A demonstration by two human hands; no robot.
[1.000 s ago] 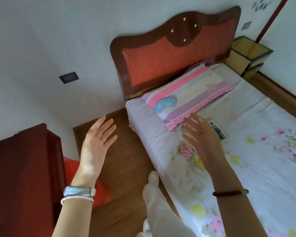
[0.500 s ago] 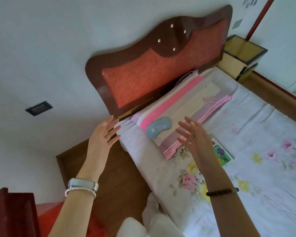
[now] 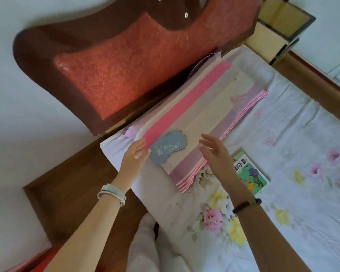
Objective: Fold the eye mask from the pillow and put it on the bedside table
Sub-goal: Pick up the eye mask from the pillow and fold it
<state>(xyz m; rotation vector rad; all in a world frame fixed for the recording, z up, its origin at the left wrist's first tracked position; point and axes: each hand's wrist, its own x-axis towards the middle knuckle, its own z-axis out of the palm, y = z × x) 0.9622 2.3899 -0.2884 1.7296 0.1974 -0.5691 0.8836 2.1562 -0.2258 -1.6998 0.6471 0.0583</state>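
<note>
A pale blue eye mask (image 3: 167, 146) with white lettering lies flat on the near end of a striped pink, cream and lilac pillow (image 3: 204, 114). My left hand (image 3: 136, 155) is at the mask's left end, fingers apart, its fingertips at the mask's edge; whether they touch it is unclear. My right hand (image 3: 214, 152) hovers open to the right of the mask, a short gap away, holding nothing. A yellow bedside table (image 3: 279, 30) with dark edging stands at the far side of the bed, top right.
The pillow rests against a red and dark brown headboard (image 3: 126, 61). A green picture book (image 3: 249, 173) lies on the floral bedsheet (image 3: 302, 183) just right of my right wrist. Brown wooden floor (image 3: 67, 183) runs along the bed's left side.
Both hands have moved forward to the pillow; the left hand is now at the mask's left end and the right one beside it. The view has come closer.
</note>
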